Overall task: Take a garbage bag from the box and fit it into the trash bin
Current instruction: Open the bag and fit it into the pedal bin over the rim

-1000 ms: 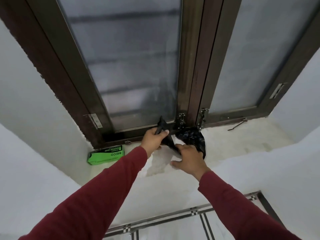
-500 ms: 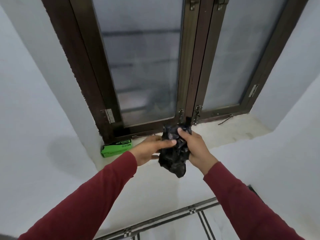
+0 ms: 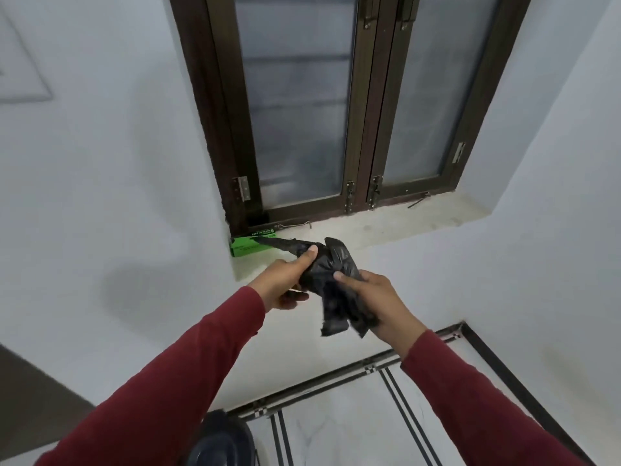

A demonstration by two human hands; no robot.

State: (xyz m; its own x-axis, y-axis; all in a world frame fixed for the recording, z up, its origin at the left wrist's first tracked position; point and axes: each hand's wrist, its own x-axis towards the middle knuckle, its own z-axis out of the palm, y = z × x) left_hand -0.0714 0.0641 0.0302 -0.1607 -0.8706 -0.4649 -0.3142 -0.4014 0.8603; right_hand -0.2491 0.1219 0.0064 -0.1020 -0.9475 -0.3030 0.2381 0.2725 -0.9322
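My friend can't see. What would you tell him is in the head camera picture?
Two hands in red sleeves hold a crumpled black garbage bag in front of a window sill: the left hand pinches its top, the right hand grips its lower part. A green box lies on the sill by the dark-framed window, and a dark bin stands on the floor below.

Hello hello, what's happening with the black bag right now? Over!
Left hand and right hand both grip the crumpled garbage bag. Green box on the sill. Bin below, nothing in the way.
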